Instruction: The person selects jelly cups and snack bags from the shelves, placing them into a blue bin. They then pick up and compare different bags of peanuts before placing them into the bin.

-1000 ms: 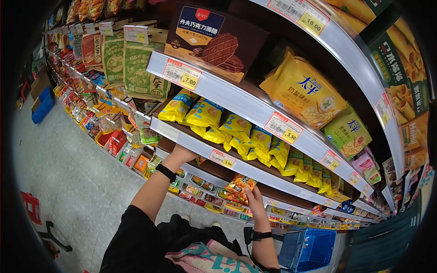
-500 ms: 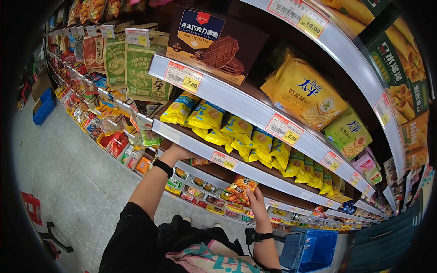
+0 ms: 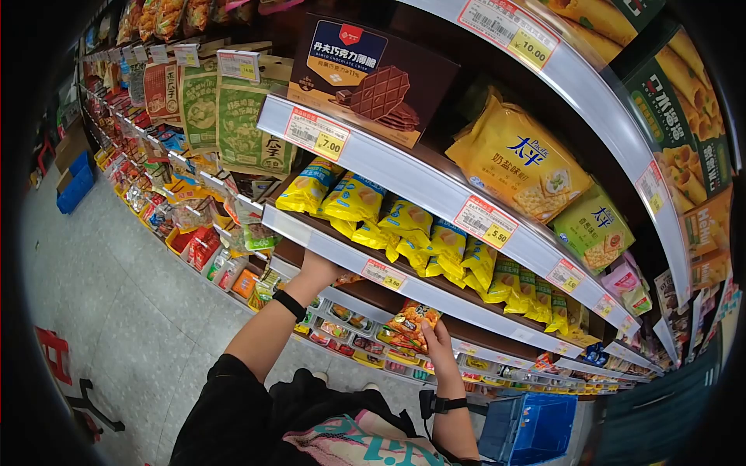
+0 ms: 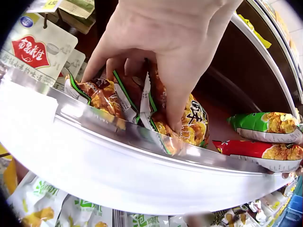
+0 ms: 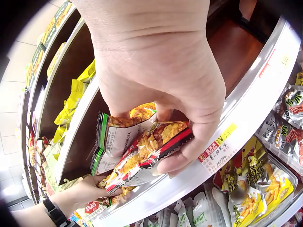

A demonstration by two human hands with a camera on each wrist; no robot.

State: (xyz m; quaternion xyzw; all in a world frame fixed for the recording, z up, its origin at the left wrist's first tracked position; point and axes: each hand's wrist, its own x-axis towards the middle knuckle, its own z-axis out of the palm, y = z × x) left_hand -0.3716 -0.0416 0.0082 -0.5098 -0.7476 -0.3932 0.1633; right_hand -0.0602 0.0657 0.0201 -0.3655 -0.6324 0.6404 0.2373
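My left hand (image 3: pixel 318 272) reaches in under a shelf edge, partly hidden by it in the head view. The left wrist view shows its thumb and fingers curled round several small snack bags (image 4: pixel 193 124) standing behind a clear shelf lip (image 4: pixel 94 113). These bags have orange fried-snack pictures and green-edged seals. My right hand (image 3: pixel 440 346) holds two similar bags in front of the same shelf. One is a red-and-black bag (image 5: pixel 154 144), pinched between thumb and fingers; the other, a green-edged bag (image 5: pixel 125 127), lies against it.
Yellow snack packets (image 3: pixel 404 217) line the shelf above my hands. Higher up stand a chocolate crisp box (image 3: pixel 365 78) and yellow cracker packs (image 3: pixel 521 155). A blue basket (image 3: pixel 528 427) is at lower right. Hanging bags (image 3: pixel 252 116) fill the rack at left.
My left hand drew slightly left, then shifted back right and a little towards me along the shelf. The right hand and its two bags stay almost in place.
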